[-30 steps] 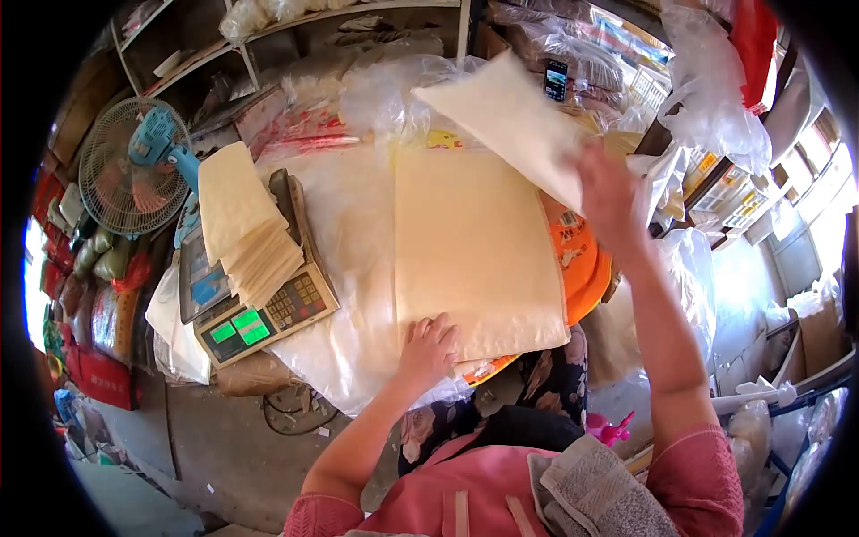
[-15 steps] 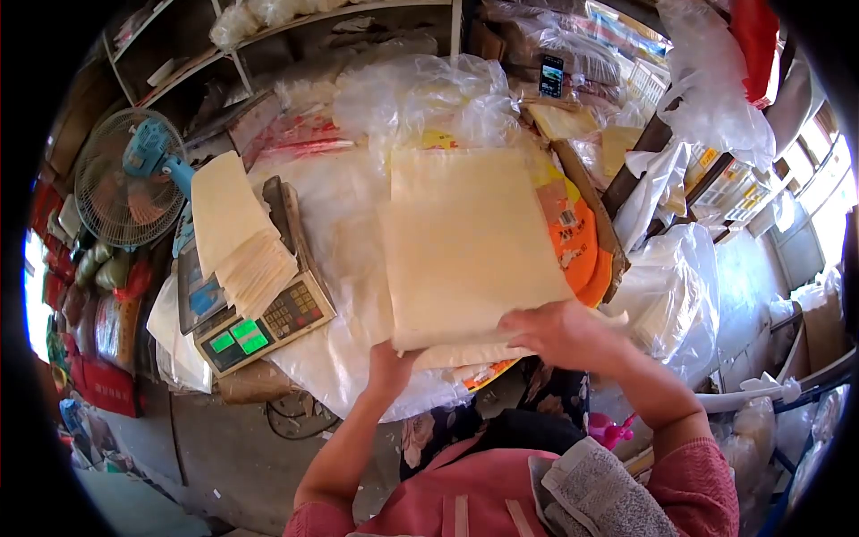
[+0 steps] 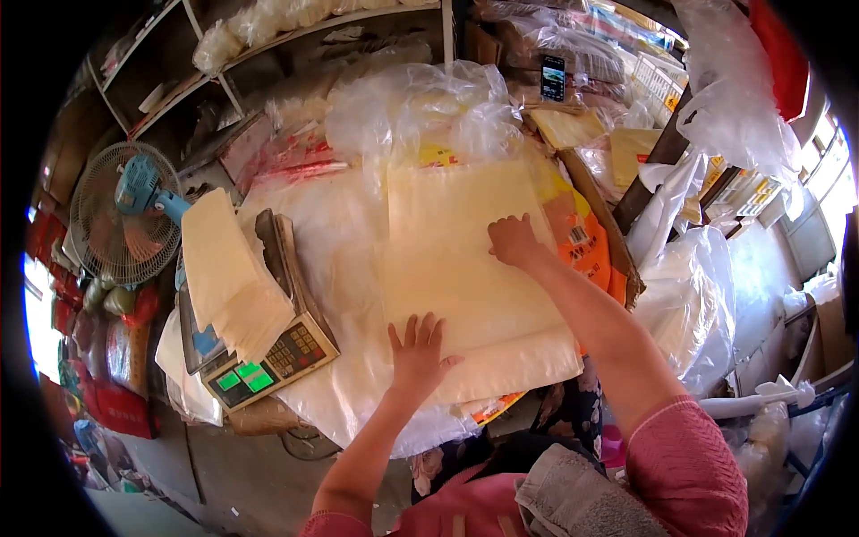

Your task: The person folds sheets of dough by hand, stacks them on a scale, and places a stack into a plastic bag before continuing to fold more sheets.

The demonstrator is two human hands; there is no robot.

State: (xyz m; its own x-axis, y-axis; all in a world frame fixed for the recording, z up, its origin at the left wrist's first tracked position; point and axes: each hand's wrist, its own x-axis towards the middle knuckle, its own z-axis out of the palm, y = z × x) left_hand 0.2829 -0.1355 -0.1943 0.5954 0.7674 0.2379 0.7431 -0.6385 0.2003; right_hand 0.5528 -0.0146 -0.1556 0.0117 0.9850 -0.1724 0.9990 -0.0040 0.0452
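A stack of thin cream-coloured sheets (image 3: 465, 282) lies in front of me on a clear plastic-covered surface. My left hand (image 3: 417, 356) rests flat on the near left part of the stack with its fingers spread. Farther up, on the right side of the top sheet, my right hand (image 3: 517, 242) presses down with its fingers curled in; the sheet around it looks smooth. To the left, another bundle of cream sheets (image 3: 228, 268) lies fanned on a digital scale (image 3: 291, 353) with lit green displays.
A blue fan (image 3: 134, 206) stands left of the scale. Crumpled clear plastic (image 3: 420, 98) is heaped behind the stack, with a phone (image 3: 553, 78) propped farther back. Orange printed packaging (image 3: 591, 255) lies at the right, beside a large clear bag (image 3: 693, 304).
Both hands have left the stack's near edge. My right hand moved away from me onto the top sheet; my left opened out flat. The near edge now lies flat, and the view shifted slightly.
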